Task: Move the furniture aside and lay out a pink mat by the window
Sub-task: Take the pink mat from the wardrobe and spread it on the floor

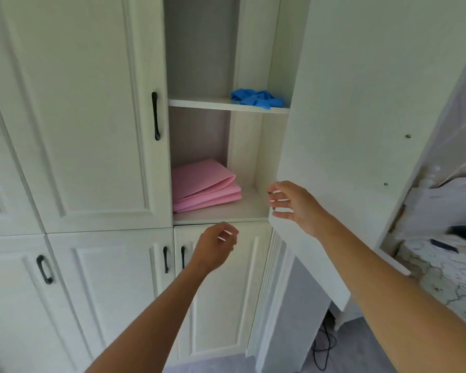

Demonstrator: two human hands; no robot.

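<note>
A folded pink mat (203, 185) lies on the lower shelf of an open white cupboard (218, 215). My left hand (215, 247) hovers just below that shelf's front edge, fingers loosely curled and apart, holding nothing. My right hand (291, 204) is at the lower edge of the opened cupboard door (347, 117), to the right of the mat, fingers spread and near or touching the door's edge. Neither hand touches the mat.
Blue gloves (256, 97) lie on the shelf above. Closed white doors with black handles (155, 115) fill the left and bottom. A bed with a patterned cover (447, 273) is at the right. A black cable (324, 348) lies on the grey floor.
</note>
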